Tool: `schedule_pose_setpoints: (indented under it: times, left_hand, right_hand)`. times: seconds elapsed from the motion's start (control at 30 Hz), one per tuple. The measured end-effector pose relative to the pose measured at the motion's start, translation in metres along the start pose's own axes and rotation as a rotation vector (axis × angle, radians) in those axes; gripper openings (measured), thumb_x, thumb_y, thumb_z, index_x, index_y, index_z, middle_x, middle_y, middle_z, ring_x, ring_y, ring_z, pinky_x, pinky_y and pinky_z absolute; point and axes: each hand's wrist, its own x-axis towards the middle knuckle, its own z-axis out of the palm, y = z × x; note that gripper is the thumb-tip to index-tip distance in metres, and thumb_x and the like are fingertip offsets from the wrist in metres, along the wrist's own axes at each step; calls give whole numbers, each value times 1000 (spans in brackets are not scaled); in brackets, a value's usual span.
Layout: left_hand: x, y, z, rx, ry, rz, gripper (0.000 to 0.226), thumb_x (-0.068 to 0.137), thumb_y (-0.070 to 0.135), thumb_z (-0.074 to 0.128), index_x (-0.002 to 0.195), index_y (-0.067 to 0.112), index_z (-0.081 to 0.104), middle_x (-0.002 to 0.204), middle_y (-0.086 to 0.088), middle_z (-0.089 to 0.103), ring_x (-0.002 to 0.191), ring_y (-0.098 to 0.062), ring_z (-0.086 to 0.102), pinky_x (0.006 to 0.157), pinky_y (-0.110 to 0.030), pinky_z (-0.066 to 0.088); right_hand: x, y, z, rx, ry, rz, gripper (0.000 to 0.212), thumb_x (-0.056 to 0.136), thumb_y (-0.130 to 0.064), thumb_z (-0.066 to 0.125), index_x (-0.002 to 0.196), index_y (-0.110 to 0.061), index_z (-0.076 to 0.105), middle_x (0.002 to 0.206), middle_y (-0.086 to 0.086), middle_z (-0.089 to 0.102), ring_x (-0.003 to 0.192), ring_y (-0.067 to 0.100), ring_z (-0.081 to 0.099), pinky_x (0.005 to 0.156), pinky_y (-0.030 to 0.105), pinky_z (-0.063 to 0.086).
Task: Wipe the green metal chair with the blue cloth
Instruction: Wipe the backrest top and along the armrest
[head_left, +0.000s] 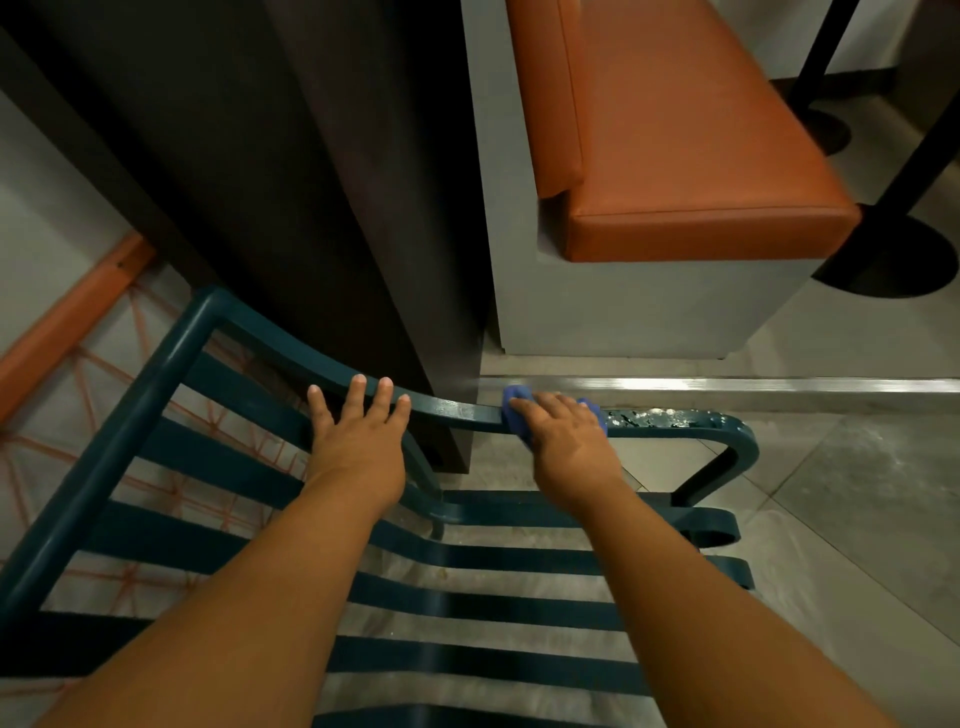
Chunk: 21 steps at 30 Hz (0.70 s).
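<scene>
The green metal chair (171, 364) fills the lower half of the view, its slatted seat below me and its far armrest running left to right. My left hand (358, 436) rests on that armrest with its fingers straight over the rail. My right hand (566, 431) presses the blue cloth (514, 410) onto the armrest further right; the cloth shows at the fingertips and by the wrist side, most of it hidden under the hand. Right of the cloth the rail (670, 418) carries pale chipped or wet patches up to its curved end.
A dark brown column (291, 182) stands right behind the armrest. An orange padded bench (691, 156) on a grey base sits at the upper right, with black table posts and round bases (893, 260) beyond. A metal floor strip (779, 387) runs along the tiles.
</scene>
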Motion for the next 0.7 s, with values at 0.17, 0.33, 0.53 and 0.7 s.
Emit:
schedule_pose_setpoints:
  times: [0.17, 0.33, 0.53, 0.7]
  left_hand:
    - [2, 5, 1, -6, -10, -6, 96, 86, 13, 56, 149, 28, -14, 156, -3, -24, 141, -33, -23, 104, -67, -13]
    - [1, 7, -2, 15, -18, -17, 95, 86, 13, 56, 148, 27, -15, 156, -4, -23, 142, -33, -22, 104, -68, -12]
    - [1, 10, -1, 21, -14, -22, 95, 86, 14, 55, 149, 28, -15, 156, -4, -23, 142, -33, -22, 105, -68, -13]
    - [0, 13, -2, 22, -4, -34, 92, 87, 18, 53, 149, 29, -14, 157, -4, -22, 142, -34, -22, 104, -68, -13]
  right_hand:
    - [-1, -18, 1, -2, 32, 216, 72, 90, -4, 50, 152, -24, 18, 160, 7, 15, 148, 31, 2, 120, 48, 1]
    - [-7, 1, -7, 55, -54, 14, 78, 88, -1, 55, 151, -31, 19, 161, -1, 14, 148, 22, 4, 120, 40, 0]
    - [-7, 19, -22, 9, 24, 259, 68, 87, -5, 55, 147, -25, 30, 155, 4, 29, 145, 27, 16, 120, 46, 8]
    - [-14, 19, -14, 19, -64, 11, 80, 87, 1, 54, 151, -32, 19, 161, -2, 11, 149, 23, 0, 119, 41, -3]
